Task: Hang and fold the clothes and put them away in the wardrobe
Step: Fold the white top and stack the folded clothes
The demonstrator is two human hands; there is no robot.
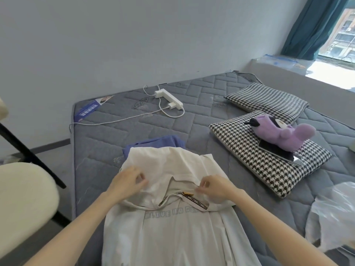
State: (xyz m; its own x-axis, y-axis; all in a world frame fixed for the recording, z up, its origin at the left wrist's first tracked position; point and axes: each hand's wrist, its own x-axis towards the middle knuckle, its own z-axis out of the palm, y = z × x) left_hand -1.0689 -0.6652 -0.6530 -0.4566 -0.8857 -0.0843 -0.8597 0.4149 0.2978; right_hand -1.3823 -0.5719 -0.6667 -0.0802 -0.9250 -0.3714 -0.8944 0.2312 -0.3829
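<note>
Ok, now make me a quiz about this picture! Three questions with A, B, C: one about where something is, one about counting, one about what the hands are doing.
1. Where is the purple plush toy? A on the floor; B on the nearer checked pillow; C on the window ledge.
2. How many checked pillows lie on the mattress? A one; B two; C four.
3. What are the hands doing to the white T-shirt? A pinching its fabric near the collar; B lying flat beside it; C holding a hanger over it.

Answers: 1 B, the toy lies on that pillow. 2 B, a second pillow lies beyond the first. 3 A, the left hand and right hand both curl fingers on the cloth.
</note>
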